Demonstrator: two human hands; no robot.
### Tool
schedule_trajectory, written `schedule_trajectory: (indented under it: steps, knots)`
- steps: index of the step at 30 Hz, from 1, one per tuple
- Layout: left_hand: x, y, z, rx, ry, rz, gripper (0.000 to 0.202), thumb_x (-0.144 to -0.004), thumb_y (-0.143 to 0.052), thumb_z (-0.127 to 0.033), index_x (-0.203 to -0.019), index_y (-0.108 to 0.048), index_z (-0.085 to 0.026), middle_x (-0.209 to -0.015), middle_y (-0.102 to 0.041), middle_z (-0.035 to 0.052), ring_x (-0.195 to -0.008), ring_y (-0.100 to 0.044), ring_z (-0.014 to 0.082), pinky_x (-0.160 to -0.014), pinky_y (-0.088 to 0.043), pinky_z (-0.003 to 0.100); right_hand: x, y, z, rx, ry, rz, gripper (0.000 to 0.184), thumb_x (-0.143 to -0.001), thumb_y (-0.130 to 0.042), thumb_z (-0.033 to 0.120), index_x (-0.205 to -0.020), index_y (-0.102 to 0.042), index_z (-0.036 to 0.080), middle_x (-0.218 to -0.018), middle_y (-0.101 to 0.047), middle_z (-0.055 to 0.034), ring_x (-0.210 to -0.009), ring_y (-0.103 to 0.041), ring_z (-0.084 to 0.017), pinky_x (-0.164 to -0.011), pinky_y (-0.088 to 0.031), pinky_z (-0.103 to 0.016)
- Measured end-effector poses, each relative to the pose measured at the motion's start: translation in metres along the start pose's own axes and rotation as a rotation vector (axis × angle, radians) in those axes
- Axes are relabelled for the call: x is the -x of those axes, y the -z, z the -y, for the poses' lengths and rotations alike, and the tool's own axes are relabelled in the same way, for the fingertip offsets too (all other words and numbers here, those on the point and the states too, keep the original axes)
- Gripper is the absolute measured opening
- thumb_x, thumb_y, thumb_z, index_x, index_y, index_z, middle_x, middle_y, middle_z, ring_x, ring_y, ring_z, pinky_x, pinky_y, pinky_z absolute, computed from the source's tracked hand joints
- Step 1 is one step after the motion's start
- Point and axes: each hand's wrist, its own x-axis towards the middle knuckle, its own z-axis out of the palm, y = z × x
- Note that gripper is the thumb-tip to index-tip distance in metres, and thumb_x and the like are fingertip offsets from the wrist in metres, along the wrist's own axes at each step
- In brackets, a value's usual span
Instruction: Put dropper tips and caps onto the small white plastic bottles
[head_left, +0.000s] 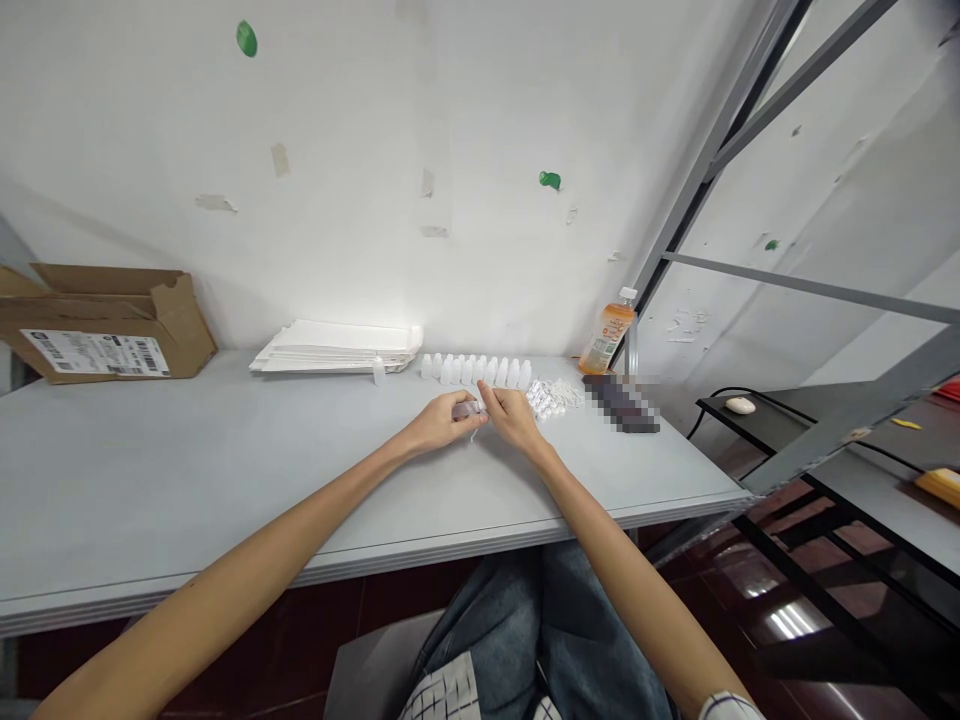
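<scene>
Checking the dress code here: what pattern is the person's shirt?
The shirt is white with a dark grid check, seen in the head view.

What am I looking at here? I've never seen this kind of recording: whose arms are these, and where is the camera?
This is one picture from a camera worn on a person's head, looking forward and down, so the bare arms reaching in from the bottom are the person's own. No machine is involved. The left hand and right hand meet over a pale grey table, their fingers together on a small pale item, too small to identify. Just beyond stands a row of small white plastic bottles, with a heap of small white pieces to the right. Further off lie a stack of white sheets, a cardboard box and a bottle of orange drink.
</scene>
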Motion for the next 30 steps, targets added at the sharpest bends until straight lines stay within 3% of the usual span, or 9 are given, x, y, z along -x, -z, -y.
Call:
schedule_trajectory:
  steps: [5,9,14,18,21,25,30]
  knots:
    - [0.000,0.001,0.000,-0.025,0.029,-0.015,0.036,-0.077,-0.061,-0.049,-0.082,-0.061,-0.014,-0.061,-0.049,-0.0037,-0.049,-0.045,0.0101,-0.049,-0.035,0.024,0.001,0.004,0.001,-0.074,0.055,0.011,0.055,-0.093,-0.038,0.054,-0.050,-0.037,0.019,-0.049,-0.042,-0.0003,-0.050,-0.042,-0.012,-0.052,-0.028,-0.027]
    - [0.001,0.004,-0.006,0.052,0.112,-0.033,0.034,-0.074,-0.064,-0.048,-0.076,-0.060,-0.014,-0.057,-0.048,-0.0045,-0.047,-0.045,0.0090,-0.047,-0.035,0.023,0.001,0.013,0.004,-0.333,0.067,0.072,0.037,-0.088,-0.050,0.049,-0.072,-0.059,0.017,-0.064,-0.056,-0.0010,-0.050,-0.051,-0.011,-0.052,-0.036,-0.026]
    - [0.000,0.007,-0.004,0.145,0.147,-0.017,0.034,-0.073,-0.066,-0.047,-0.068,-0.054,-0.016,-0.051,-0.045,-0.0059,-0.044,-0.046,0.0081,-0.047,-0.036,0.022,0.001,0.021,0.006,-0.474,0.017,0.179,0.031,-0.074,-0.067,0.045,-0.084,-0.066,0.016,-0.076,-0.063,-0.0045,-0.058,-0.055,-0.013,-0.045,-0.037,-0.024]
    - [0.001,0.008,-0.004,0.154,0.165,0.002,0.038,-0.074,-0.065,-0.048,-0.060,-0.048,-0.017,-0.047,-0.040,-0.0068,-0.041,-0.042,0.0072,-0.045,-0.033,0.022,0.001,0.019,0.005,-0.490,-0.023,0.202,0.035,-0.074,-0.066,0.049,-0.083,-0.066,0.015,-0.068,-0.060,-0.0040,-0.056,-0.052,-0.013,-0.042,-0.034,-0.023]
    - [0.001,0.009,-0.004,0.155,0.174,0.011,0.036,-0.072,-0.066,-0.046,-0.062,-0.050,-0.017,-0.047,-0.040,-0.0067,-0.041,-0.041,0.0073,-0.044,-0.032,0.022,0.000,0.015,0.003,-0.393,0.021,0.194,0.035,-0.080,-0.059,0.051,-0.077,-0.064,0.016,-0.058,-0.054,-0.0007,-0.053,-0.047,-0.012,-0.047,-0.036,-0.025]
    - [0.000,0.008,-0.001,0.139,0.173,0.011,0.031,-0.071,-0.066,-0.042,-0.062,-0.048,-0.018,-0.045,-0.039,-0.0069,-0.040,-0.039,0.0078,-0.044,-0.030,0.023,0.001,0.010,0.002,-0.231,0.090,0.162,0.043,-0.090,-0.045,0.050,-0.062,-0.050,0.019,-0.052,-0.050,0.0012,-0.054,-0.045,-0.012,-0.057,-0.036,-0.026]
    - [-0.002,0.006,0.001,0.107,0.165,0.024,0.020,-0.072,-0.062,-0.034,-0.067,-0.050,-0.018,-0.043,-0.040,-0.0073,-0.040,-0.039,0.0086,-0.044,-0.028,0.023,0.002,0.007,0.003,-0.161,0.093,0.175,0.046,-0.094,-0.036,0.048,-0.057,-0.041,0.020,-0.053,-0.049,0.0009,-0.062,-0.049,-0.014,-0.062,-0.036,-0.027]
